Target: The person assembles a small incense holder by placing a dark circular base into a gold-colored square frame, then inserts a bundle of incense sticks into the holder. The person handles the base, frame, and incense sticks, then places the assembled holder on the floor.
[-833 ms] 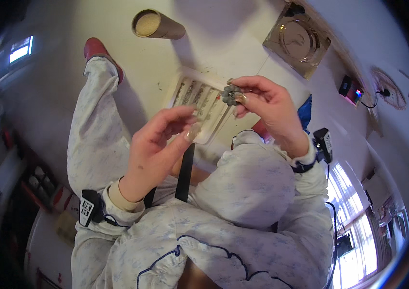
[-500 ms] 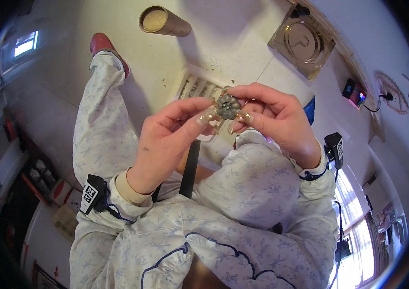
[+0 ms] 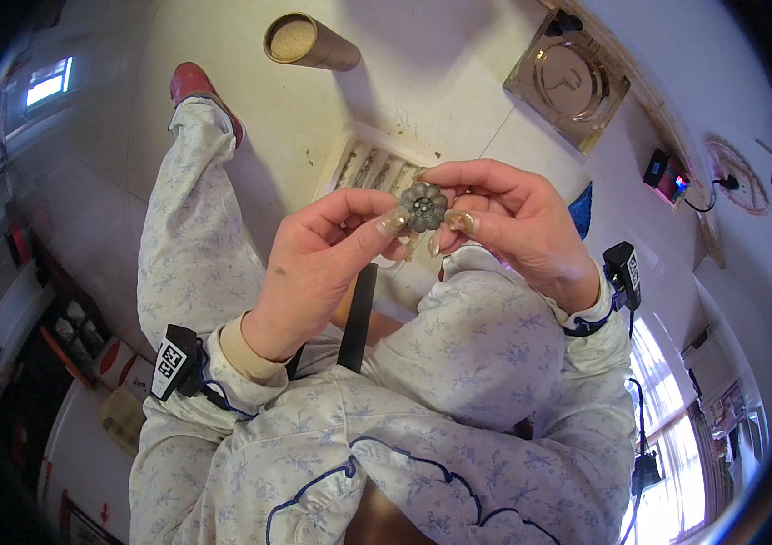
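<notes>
A small dark grey flower-shaped piece [image 3: 424, 207], with rounded petals and a dotted centre, is held up between my two hands. My left hand [image 3: 327, 250] pinches its left edge between thumb and fingers. On the opposite edge, my right hand [image 3: 524, 222] grips it the same way, its thumb near the lower right petals. Beyond and below the piece lies a pale tray [image 3: 349, 145] with slots that hold small dark bits; my hands hide part of it.
At the top a brown cardboard tube [image 3: 336, 50] holds something tan and grainy. A shiny square panel with a round recess [image 3: 570, 82] lies at upper right. Dark crumbs dot the floor [image 3: 458, 109]. A small lit device [image 3: 666, 174] sits by the wall at right.
Both hands have shifted very slightly to the left with the flower-shaped piece, which stays pinched between them. Little else differs.
</notes>
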`<state>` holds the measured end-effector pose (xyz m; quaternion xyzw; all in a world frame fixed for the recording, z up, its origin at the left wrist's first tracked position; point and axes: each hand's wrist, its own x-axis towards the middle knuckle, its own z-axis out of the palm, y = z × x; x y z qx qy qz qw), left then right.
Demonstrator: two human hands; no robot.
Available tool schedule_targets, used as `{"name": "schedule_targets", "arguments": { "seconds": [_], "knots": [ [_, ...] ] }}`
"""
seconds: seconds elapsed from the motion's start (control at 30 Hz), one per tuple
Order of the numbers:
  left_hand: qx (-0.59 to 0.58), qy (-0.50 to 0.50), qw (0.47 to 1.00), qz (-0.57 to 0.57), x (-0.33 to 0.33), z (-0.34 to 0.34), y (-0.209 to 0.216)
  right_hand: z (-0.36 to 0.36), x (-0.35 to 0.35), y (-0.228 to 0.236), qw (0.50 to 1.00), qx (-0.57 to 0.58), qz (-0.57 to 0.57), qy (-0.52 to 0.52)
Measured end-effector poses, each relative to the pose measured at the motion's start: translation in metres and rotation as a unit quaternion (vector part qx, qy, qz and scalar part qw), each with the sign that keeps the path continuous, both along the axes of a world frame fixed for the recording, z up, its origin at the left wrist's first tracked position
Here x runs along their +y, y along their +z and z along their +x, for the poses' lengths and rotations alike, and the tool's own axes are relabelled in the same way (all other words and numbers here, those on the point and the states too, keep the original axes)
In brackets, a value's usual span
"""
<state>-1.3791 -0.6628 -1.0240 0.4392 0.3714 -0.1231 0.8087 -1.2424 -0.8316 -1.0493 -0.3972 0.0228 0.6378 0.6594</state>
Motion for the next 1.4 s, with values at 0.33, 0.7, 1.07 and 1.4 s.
{"name": "schedule_targets", "arguments": {
  "seconds": [0.33,0.7,1.07,1.4],
  "knots": [
    [-0.032,-0.02,0.999,0.026,-0.003,0.004,-0.004,0.002,-0.008,-0.001,0.997,-0.083,-0.006,-0.004],
    [-0.003,-0.035,0.997,0.074,-0.014,0.01,-0.012,0.006,-0.008,-0.027,0.89,-0.449,0.027,0.071],
    [0.005,-0.024,0.995,0.092,-0.026,0.02,-0.025,0.031,-0.041,-0.084,0.778,-0.625,-0.066,0.009],
    [0.015,-0.083,0.99,0.11,-0.028,0.024,-0.025,0.163,-0.136,-0.291,0.549,-0.645,-0.52,-0.106]
  ]
}}
